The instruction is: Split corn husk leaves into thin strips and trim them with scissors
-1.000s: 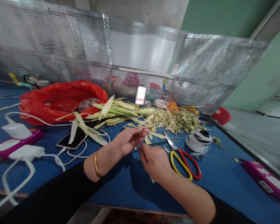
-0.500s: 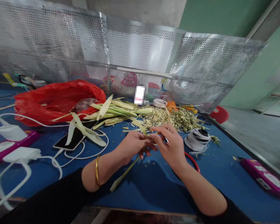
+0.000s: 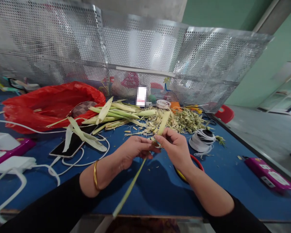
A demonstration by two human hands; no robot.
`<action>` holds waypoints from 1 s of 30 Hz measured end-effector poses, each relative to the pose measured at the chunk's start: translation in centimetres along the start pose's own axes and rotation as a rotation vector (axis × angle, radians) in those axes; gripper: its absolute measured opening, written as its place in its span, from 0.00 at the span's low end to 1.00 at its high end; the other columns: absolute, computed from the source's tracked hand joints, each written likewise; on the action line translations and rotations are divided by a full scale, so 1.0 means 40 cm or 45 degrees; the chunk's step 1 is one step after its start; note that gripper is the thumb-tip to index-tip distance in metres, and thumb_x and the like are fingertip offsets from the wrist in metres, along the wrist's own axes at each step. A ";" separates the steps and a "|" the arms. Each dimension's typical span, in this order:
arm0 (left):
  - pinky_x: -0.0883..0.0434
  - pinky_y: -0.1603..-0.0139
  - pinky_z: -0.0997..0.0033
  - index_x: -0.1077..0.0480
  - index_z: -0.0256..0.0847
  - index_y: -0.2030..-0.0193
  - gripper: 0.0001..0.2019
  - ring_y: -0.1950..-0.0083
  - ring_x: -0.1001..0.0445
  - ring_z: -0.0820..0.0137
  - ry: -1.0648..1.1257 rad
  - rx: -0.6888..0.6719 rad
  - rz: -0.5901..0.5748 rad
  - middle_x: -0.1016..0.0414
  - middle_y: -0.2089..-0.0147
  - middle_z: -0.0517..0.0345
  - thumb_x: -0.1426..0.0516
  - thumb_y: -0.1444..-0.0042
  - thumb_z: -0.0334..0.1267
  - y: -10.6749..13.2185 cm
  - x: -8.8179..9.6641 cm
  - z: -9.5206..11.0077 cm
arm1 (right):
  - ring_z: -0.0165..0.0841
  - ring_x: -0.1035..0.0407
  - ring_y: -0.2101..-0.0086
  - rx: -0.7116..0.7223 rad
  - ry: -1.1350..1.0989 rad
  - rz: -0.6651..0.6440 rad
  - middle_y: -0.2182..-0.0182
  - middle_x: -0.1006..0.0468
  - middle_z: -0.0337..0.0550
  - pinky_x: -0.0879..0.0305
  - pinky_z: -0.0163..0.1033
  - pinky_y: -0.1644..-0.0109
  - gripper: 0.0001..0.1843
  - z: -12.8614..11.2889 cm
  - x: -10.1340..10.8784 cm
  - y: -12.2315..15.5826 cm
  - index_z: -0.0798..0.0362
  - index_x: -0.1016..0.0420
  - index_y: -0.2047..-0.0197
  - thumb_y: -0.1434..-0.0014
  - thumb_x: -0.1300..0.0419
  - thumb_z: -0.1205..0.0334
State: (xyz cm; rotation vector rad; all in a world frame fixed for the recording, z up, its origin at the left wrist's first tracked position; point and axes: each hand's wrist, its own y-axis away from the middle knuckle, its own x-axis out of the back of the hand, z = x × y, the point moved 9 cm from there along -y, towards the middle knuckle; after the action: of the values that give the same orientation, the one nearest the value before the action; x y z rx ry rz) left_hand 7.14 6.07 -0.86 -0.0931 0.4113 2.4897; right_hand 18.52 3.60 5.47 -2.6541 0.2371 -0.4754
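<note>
My left hand [image 3: 135, 149] is closed over a pale green strip of corn husk [image 3: 129, 187]. The narrow end hangs down towards the table's front edge, while a wider end points up and away above the fingertips. Against it my right hand [image 3: 176, 149] pinches the same strip between thumb and fingers, close to the left fingertips. Exactly how the strip folds between the fingers is hidden. Beyond the hands lies a pile of green and pale corn husks [image 3: 122, 114], with dry shreds and plant bits [image 3: 188, 120] to its right.
A red plastic bag [image 3: 53, 97] stands at the left. Near it are a phone [image 3: 70, 147], a pale husk piece [image 3: 91, 139], white cables and chargers [image 3: 13, 164]. A spool of white string [image 3: 201, 141], a partly hidden red loop [image 3: 197, 161] and a purple power strip [image 3: 269, 174] lie right.
The strip's upper end now stands up more beside my right fingers, and its lower end reaches nearer the table edge. My right fingers have closed in. The view has shifted slightly.
</note>
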 end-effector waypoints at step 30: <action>0.37 0.77 0.84 0.25 0.34 0.72 0.04 0.77 0.35 0.81 0.457 -0.002 0.113 0.23 0.69 0.55 0.38 0.54 0.33 0.001 0.047 0.021 | 0.30 0.28 0.71 1.322 0.858 0.031 0.72 0.21 0.43 0.35 0.39 0.61 0.10 -0.189 -0.065 0.148 0.56 0.26 0.55 0.40 0.42 0.71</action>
State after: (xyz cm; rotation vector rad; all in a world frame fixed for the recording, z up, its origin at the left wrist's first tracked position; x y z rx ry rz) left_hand 5.60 7.38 -0.35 -0.5387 0.5713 2.5621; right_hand 12.79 -3.98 8.50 -1.4271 0.1505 -1.1080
